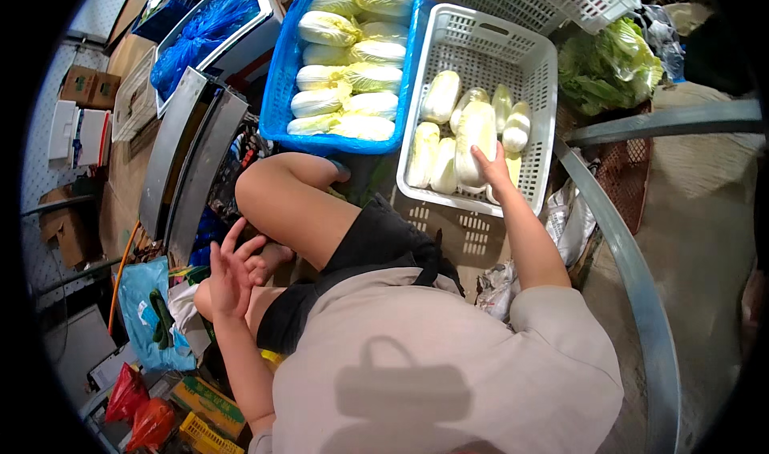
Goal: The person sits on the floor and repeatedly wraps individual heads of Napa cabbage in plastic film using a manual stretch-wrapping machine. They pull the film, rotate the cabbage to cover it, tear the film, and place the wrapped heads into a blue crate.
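My right hand [495, 169] grips the lower end of a pale napa cabbage [476, 136] inside the white plastic crate [417, 115]. Several more napa cabbages, such as this one [441, 97], lie around it, some partly covered by it. To the crate's left stands a blue crate lined with a blue plastic bag [277, 93], holding napa cabbages laid in two columns [376, 77]. Over by my bent knees, my left hand [233, 277] is raised with its fingers apart and nothing in it.
Loose green outer leaves [613, 69] are heaped right of the white crate. A curved metal rail [637, 256] runs along my right side. Grey metal panels [198, 160] stand at left. Lower left are a light-blue plastic bag [141, 310] and red plastic bags [147, 421].
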Motion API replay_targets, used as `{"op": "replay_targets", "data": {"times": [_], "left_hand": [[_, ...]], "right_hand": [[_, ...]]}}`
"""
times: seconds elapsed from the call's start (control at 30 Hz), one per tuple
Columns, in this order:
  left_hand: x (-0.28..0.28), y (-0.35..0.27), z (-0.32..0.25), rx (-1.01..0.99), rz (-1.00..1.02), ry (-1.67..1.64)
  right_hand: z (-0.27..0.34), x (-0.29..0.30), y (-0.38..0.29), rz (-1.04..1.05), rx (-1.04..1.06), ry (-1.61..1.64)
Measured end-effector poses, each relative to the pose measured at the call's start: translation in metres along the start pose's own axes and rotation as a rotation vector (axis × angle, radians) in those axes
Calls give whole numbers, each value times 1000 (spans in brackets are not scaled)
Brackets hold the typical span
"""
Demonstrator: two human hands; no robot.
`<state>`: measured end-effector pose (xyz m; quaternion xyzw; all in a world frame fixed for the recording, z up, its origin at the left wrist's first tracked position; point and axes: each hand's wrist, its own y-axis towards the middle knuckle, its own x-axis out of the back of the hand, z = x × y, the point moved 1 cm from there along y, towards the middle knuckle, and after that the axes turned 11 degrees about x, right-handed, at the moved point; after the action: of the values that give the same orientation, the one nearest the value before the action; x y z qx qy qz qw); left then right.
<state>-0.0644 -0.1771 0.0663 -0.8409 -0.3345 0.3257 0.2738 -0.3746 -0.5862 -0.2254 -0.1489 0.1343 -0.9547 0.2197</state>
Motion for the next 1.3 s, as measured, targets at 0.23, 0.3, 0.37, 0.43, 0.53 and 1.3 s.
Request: {"op": "replay_targets", "data": {"times": [0.23, 0.3, 0.37, 0.43, 0.53, 1.3], "left_hand": [[61, -43, 29, -150, -235, -256], [68, -50, 38, -159, -288, -275], [72, -53, 44, -145, -360, -279], [80, -46, 42, -135, -339, -286], [84, -43, 39, -160, -415, -287], [184, 103, 36, 245, -431, 127]], "right_hand": [[-92, -90, 20, 124, -176, -426], [-91, -103, 19, 182, -236, -456], [-90, -102, 24, 221, -309, -542], [-102, -87, 36, 178, -282, -574], [-38, -90, 49, 96, 1, -686], [203, -462, 338, 241, 967, -1033]]}}
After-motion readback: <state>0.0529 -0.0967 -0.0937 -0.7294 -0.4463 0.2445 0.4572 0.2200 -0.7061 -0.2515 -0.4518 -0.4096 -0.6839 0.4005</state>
